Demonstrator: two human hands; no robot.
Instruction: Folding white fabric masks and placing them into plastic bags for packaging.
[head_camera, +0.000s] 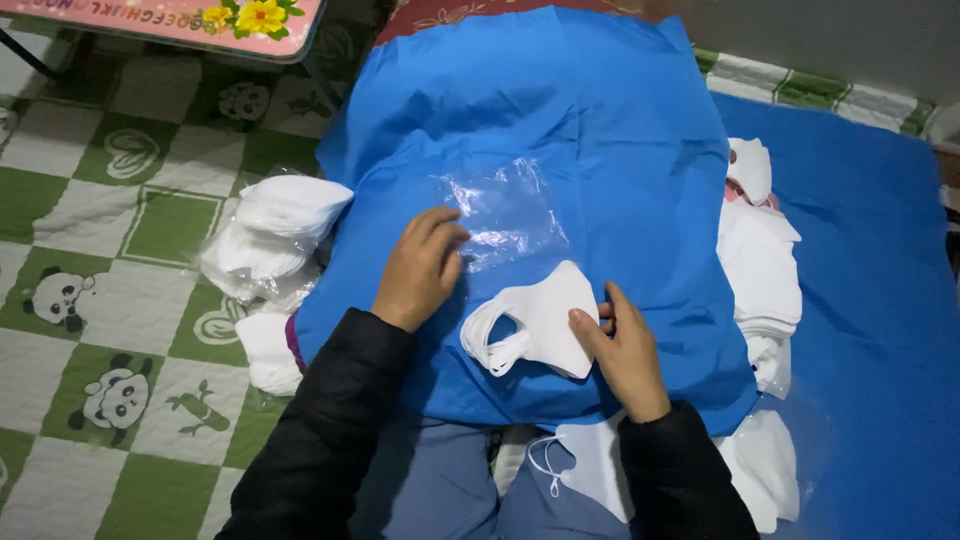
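Observation:
A folded white face mask (545, 322) with ear loops lies on a blue cloth (600, 130) spread over my lap. My right hand (622, 350) grips the mask's right edge between thumb and fingers. Just above the mask, a clear plastic bag (505, 210) lies flat on the cloth. My left hand (420, 268) rests on the bag's lower left corner, fingers together and pressing down.
Bagged white masks (275, 235) are piled at my left, and a tall stack of masks (760, 265) stands at my right on a blue mat (880, 300). Another mask (590, 460) lies on my lap below the cloth. A green checked panda mat (110, 300) covers the floor.

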